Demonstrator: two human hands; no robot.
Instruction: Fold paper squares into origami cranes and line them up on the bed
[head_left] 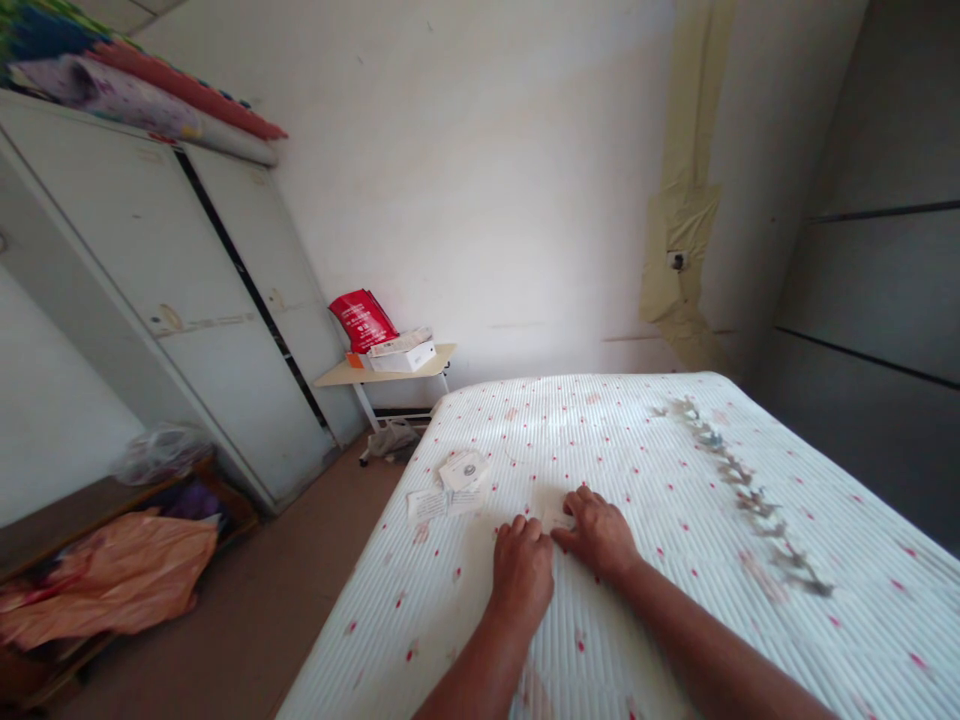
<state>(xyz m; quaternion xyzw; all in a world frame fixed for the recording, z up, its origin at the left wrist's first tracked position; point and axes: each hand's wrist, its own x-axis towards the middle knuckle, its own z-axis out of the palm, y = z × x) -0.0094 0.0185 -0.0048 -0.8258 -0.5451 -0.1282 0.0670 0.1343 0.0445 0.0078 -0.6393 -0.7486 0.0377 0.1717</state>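
My right hand (pixel 598 532) rests on the white quilted bed cover (pixel 630 640), its fingers bent over a small whitish piece of paper (pixel 556 519). Close beside it, my left hand (pixel 523 565) is closed with the knuckles up; whatever its fingers hold, if anything, is hidden. Farther left lies a leaflet (pixel 427 505) with printed lines, and on it a pale packet (pixel 465 470) with a dark round mark. A slanting row of several small grey-brown figures (pixel 739 475) stretches along the right side of the bed; their kind is too blurred to tell.
Behind the bed's left corner a small table (pixel 341 376) carries a red bag (pixel 364 318) and a white box (pixel 405 358). Grey cabinets (pixel 217 300) stand at the left, with an orange cloth (pixel 120 575) in front. A taped wall socket (pixel 677 260) is at the back.
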